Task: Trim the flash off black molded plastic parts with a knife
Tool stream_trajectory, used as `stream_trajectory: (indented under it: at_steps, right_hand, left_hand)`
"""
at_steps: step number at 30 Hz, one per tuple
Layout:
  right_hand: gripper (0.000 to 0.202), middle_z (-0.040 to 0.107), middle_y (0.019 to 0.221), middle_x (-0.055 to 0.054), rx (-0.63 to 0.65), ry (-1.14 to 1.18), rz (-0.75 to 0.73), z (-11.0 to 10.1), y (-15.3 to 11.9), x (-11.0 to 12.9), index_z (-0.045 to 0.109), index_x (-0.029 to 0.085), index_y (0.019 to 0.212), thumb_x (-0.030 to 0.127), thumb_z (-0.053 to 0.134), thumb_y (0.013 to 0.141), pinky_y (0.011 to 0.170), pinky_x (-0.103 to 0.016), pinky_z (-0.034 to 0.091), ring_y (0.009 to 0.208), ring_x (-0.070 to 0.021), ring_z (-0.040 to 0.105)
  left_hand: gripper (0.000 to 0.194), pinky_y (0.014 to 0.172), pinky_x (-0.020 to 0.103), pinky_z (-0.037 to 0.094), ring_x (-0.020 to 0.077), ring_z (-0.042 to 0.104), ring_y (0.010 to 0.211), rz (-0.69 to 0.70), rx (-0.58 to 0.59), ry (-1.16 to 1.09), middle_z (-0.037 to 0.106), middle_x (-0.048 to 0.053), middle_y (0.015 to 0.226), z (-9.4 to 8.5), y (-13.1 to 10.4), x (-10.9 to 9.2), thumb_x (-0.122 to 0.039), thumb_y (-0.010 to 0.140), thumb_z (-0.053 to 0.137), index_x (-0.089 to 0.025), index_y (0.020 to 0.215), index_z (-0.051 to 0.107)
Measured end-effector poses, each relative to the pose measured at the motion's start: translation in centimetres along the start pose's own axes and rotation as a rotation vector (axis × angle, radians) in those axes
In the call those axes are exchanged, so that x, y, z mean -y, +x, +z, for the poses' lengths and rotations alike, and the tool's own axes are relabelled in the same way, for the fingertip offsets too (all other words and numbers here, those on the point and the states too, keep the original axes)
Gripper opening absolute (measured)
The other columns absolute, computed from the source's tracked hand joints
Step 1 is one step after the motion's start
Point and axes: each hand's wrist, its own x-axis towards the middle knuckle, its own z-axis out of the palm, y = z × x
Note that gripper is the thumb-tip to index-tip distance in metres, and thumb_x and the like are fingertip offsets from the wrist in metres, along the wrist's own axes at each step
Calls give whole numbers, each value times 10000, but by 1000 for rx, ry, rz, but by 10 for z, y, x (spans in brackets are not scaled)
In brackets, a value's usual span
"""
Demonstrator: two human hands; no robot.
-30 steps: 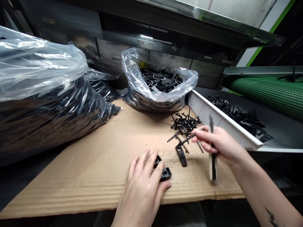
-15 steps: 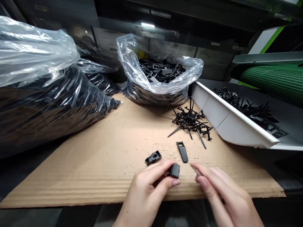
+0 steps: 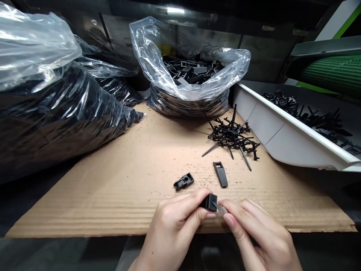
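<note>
My left hand (image 3: 180, 218) pinches a small black plastic part (image 3: 211, 202) between thumb and fingers, its squared end facing right. In my right hand (image 3: 254, 226) is a small pointed blade (image 3: 219, 207), gripped between thumb and forefinger, with its tip at the end of the black part. Whether the tip cuts in or only touches, I cannot tell. Just beyond my hands, two loose black plastic parts lie on the cardboard (image 3: 113, 203): a short one with a round hole (image 3: 184, 181) and a longer tapered one with a square opening (image 3: 220, 174).
Black sprue scraps (image 3: 234, 135) are heaped beside a white tray (image 3: 296, 133) that holds more black pieces. An open clear bag (image 3: 188, 103) of black parts stands at the back. A large filled bag (image 3: 50, 120) takes up the left.
My right hand has moved left, bringing the blade to the end of the black part. My left hand still holds that part. The view has shifted slightly.
</note>
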Motion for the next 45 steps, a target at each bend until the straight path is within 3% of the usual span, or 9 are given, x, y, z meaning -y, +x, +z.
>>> stream_trajectory:
  at_steps: [5, 8, 12, 22, 28, 34, 36, 39, 45]
  right_hand:
    - [225, 596, 810, -49, -17, 61, 55, -11, 1, -3, 588, 192, 991, 121, 484, 805, 678, -229, 482, 768, -156, 602]
    - [201, 569, 683, 10, 25, 211, 141, -10, 5, 3, 586, 241, 948, 157, 446, 831, 561, -176, 476, 606, -110, 590]
    - [157, 543, 574, 32, -43, 236, 214, -1, 9, 9, 592, 248, 797, 225, 442, 834, 488, -185, 433, 504, -106, 545]
    - [266, 505, 512, 32, 140, 267, 179, -5, 7, 15, 506, 211, 594, 207, 406, 840, 450, -178, 389, 460, -97, 510]
    - [87, 626, 690, 31, -22, 169, 294, -7, 11, 12, 561, 245, 832, 314, 522, 795, 468, -135, 465, 626, -113, 628]
    - [215, 656, 921, 8, -109, 77, 35, -4, 5, 2, 564, 236, 980, 121, 492, 813, 719, -108, 468, 822, -87, 626]
    - [254, 664, 886, -3, -111, 65, -30, -2, 2, 1, 564, 207, 1004, 78, 517, 790, 727, -128, 471, 788, -92, 627]
    - [314, 669, 858, -45, -148, 16, -124, 1, 0, 1, 558, 146, 1037, 24, 557, 747, 692, -199, 491, 750, -120, 615]
    - [296, 666, 815, -71, -181, -54, -219, 3, 2, -1, 577, 115, 984, 5, 587, 710, 641, -254, 490, 705, -143, 602]
  left_hand:
    - [156, 678, 123, 514, 129, 670, 773, 38, 4, 8, 717, -9, 859, 1, 0, 1, -140, 782, 556, -186, 889, 660]
    - [184, 687, 105, 499, 108, 668, 751, 45, 1, 23, 716, -18, 842, 1, 1, 0, -95, 770, 553, -182, 895, 657]
    - [153, 669, 110, 505, 125, 664, 791, 53, -15, 35, 717, -5, 859, 0, 2, -1, -122, 775, 552, -175, 868, 663]
    - [213, 686, 206, 522, 167, 665, 768, 27, -43, 50, 718, 17, 852, 3, 1, -1, -103, 764, 532, -180, 912, 664]
    - [171, 644, 235, 479, 175, 593, 733, 44, 77, 52, 631, 40, 782, 2, 2, -5, -156, 786, 543, -190, 894, 671]
    - [132, 610, 199, 475, 142, 590, 653, -177, 128, -266, 624, -11, 749, -2, -6, -10, -283, 785, 566, -224, 900, 591]
    - [67, 589, 174, 477, 124, 596, 641, -257, 61, -355, 622, -31, 733, 0, -8, -9, -258, 798, 545, -236, 858, 565]
    - [291, 678, 151, 480, 115, 618, 772, -335, -48, -391, 659, -50, 852, 4, -7, -6, -161, 753, 591, -291, 1010, 551]
    - [223, 735, 104, 462, 100, 630, 803, -270, -79, -289, 708, -61, 847, 0, 0, -8, -94, 704, 630, -263, 833, 699]
